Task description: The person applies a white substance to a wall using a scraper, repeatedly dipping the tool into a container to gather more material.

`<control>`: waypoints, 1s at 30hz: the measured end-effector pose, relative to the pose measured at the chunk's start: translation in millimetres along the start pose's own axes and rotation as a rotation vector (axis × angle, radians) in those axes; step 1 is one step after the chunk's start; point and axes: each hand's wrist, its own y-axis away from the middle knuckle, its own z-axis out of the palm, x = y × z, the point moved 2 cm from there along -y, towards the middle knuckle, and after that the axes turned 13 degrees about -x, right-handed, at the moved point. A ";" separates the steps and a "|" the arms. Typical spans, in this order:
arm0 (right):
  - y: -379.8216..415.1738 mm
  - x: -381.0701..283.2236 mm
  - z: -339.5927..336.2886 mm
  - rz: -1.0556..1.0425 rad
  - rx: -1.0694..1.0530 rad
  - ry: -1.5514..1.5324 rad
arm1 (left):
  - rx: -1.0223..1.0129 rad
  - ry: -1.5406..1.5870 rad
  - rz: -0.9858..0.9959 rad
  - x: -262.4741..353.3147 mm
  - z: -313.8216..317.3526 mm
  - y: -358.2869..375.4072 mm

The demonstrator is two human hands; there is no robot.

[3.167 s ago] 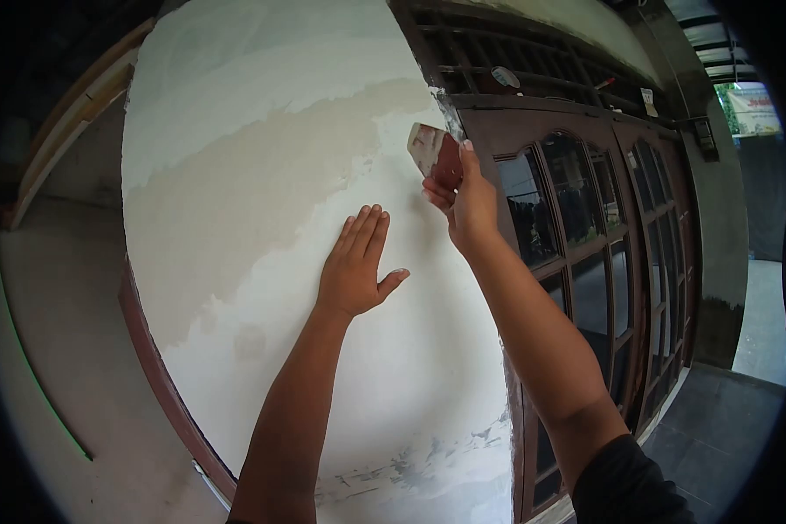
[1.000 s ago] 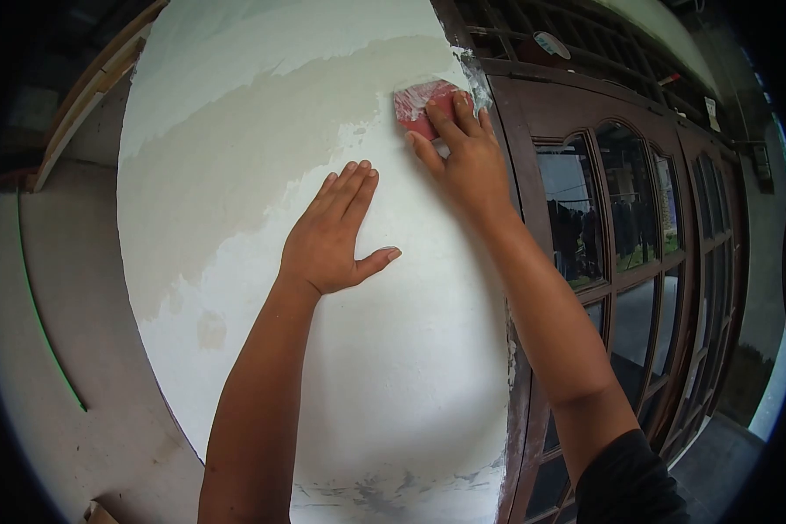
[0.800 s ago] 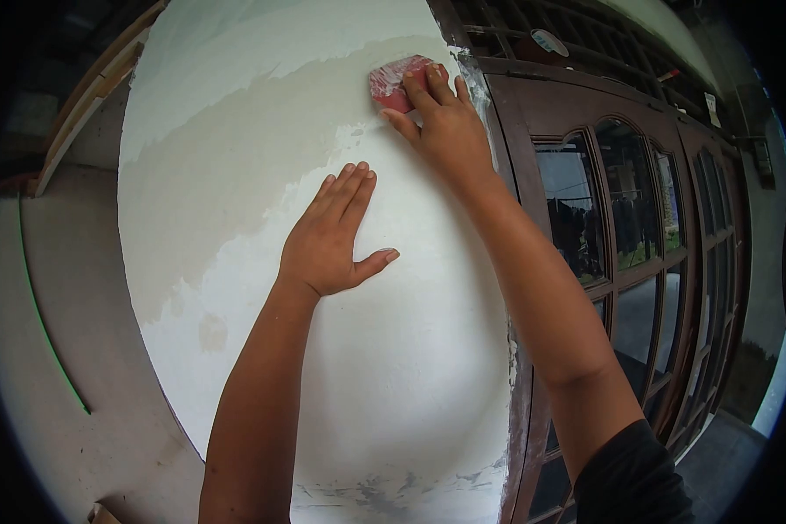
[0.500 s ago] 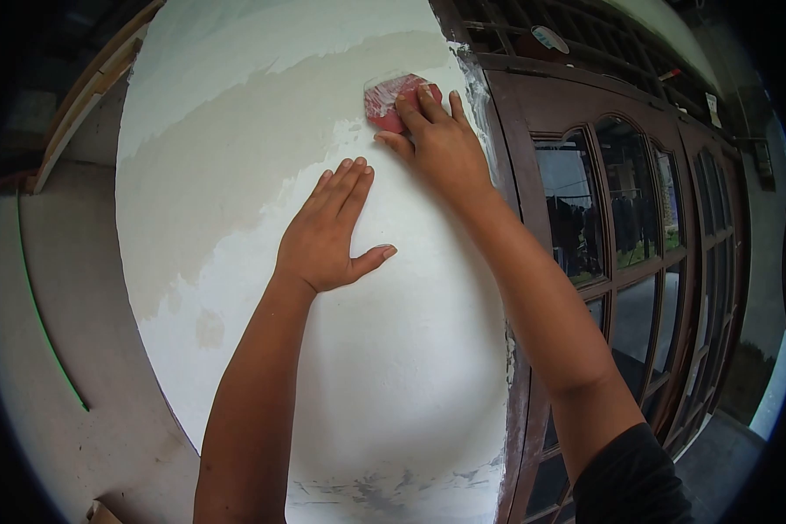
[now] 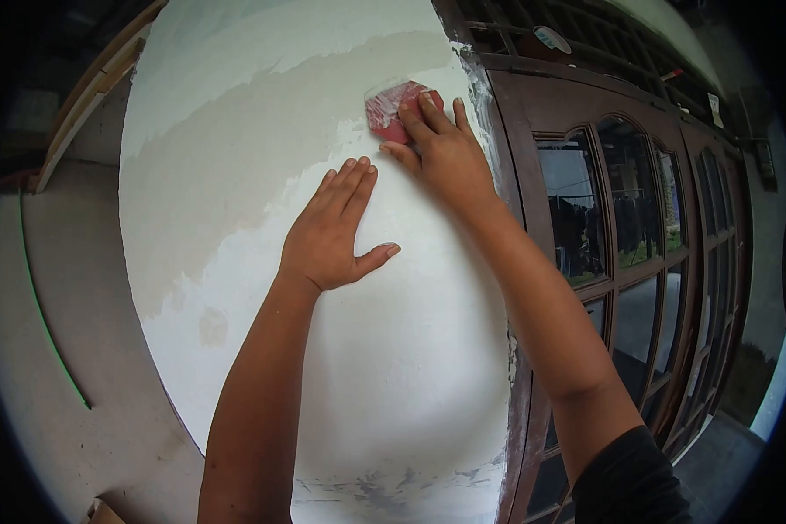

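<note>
A wall panel (image 5: pixel 393 349) fills the middle, smooth white below and greyish-beige in a band across its upper part. My left hand (image 5: pixel 330 229) lies flat on the white area, thumb spread out to the right, holding nothing. Higher up and to the right, my right hand (image 5: pixel 445 153) holds a red scraper (image 5: pixel 395 108) smeared with white against the wall, near the wall's right edge. Its fingers press on the scraper's right part and the thumb is at its lower side.
Brown wooden doors with glass panes (image 5: pixel 620 210) stand along the right. At the left are a grey wall (image 5: pixel 79 288), a thin green strip (image 5: pixel 44 323) and wooden boards (image 5: pixel 92 92). White material roughens the wall's right edge.
My right hand and the red scraper are slightly lower on the wall. My left hand keeps its place on the surface, while the whole view has shifted a little.
</note>
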 end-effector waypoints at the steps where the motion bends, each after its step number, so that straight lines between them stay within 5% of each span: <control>1: 8.4 -1.2 -4.3 -0.006 -0.024 -0.022 | 0.007 -0.022 -0.001 0.2 -0.3 0.0; 20: 24.1 -2.5 -39.2 -0.036 0.015 -0.015 | 0.005 0.015 -0.027 2.2 0.4 -0.3; 27: -39.3 19.2 -67.6 0.475 0.196 -0.778 | 0.013 0.035 -0.033 1.1 1.9 0.6; 29: -51.0 34.8 -50.1 0.789 -0.062 -1.249 | 0.010 0.037 -0.029 1.6 1.5 0.6; 30: -56.2 39.0 -45.3 0.791 -0.063 -1.248 | 0.012 0.033 -0.029 1.4 1.0 0.3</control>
